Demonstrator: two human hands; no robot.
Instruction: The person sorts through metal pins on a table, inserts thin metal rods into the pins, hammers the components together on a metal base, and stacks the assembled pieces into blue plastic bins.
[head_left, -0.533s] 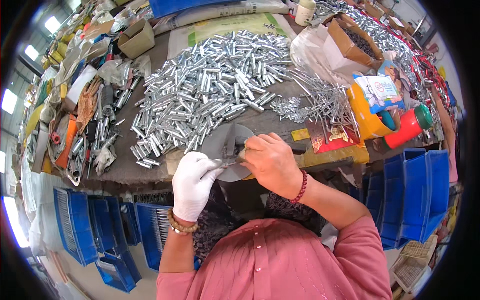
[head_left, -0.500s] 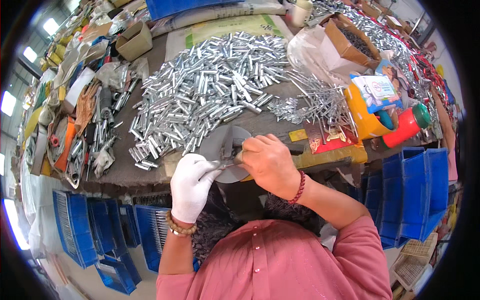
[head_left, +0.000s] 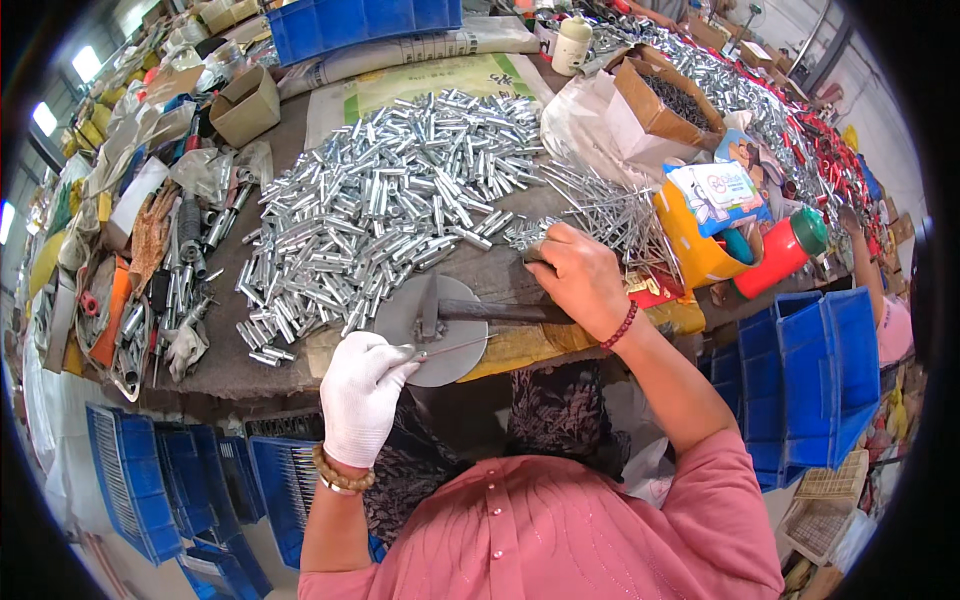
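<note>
My left hand (head_left: 362, 385), in a white knitted glove, pinches a thin metal rod (head_left: 455, 349) at its left end. The rod points right above a round grey plate (head_left: 440, 374) at the table's front edge. A hammer (head_left: 430, 308) lies with its head on the plate, its dark handle (head_left: 510, 312) stretching right. My bare right hand (head_left: 585, 280) has its fingers curled together beside a heap of small metal pieces (head_left: 522, 234); what its fingertips hold, if anything, is too small to make out. A large heap of silver metal tubes (head_left: 380, 205) covers the table beyond.
Loose thin rods (head_left: 610, 205) lie right of the tubes. A cardboard box of dark small parts (head_left: 668, 105), a yellow container (head_left: 690, 240) and a red bottle with a green cap (head_left: 780, 262) stand at right. Tools (head_left: 190, 225) crowd the left. Blue bins (head_left: 810, 370) stand below the table.
My right hand has left the hammer and moved right and away to the small pieces. The hammer now rests on the plate. My left hand still pinches the rod.
</note>
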